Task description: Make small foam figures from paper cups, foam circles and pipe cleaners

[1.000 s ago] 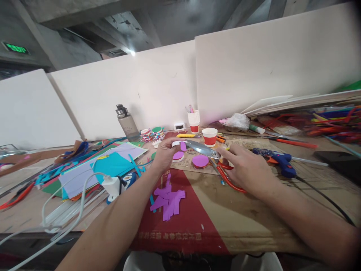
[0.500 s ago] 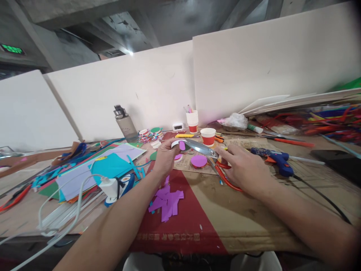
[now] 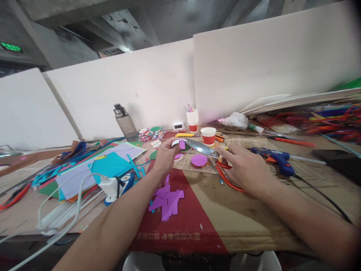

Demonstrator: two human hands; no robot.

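1. Below the wrists, the cardboard (image 3: pixel 234 222) is bounded by the table's front edge; purple strips (image 3: pixel 168 203) are heaped left of centre.
2. Sideways room is bordered by a blue glue gun (image 3: pixel 279 160) at right and blue paper (image 3: pixel 111 165) at left; a red-and-white cup (image 3: pixel 208 137) is set just behind the blades.
3. A white band (image 3: pixel 176 142) with a purple tab (image 3: pixel 182 144) is pinched by the left hand's (image 3: pixel 166 157) fingers.
4. Scissors (image 3: pixel 202 148) are gripped at the red handles by the right hand's (image 3: pixel 246 165) curled fingers, blades pointed at the tab; contact cannot be told.
5. Chinese characters are printed near the cardboard's front edge.
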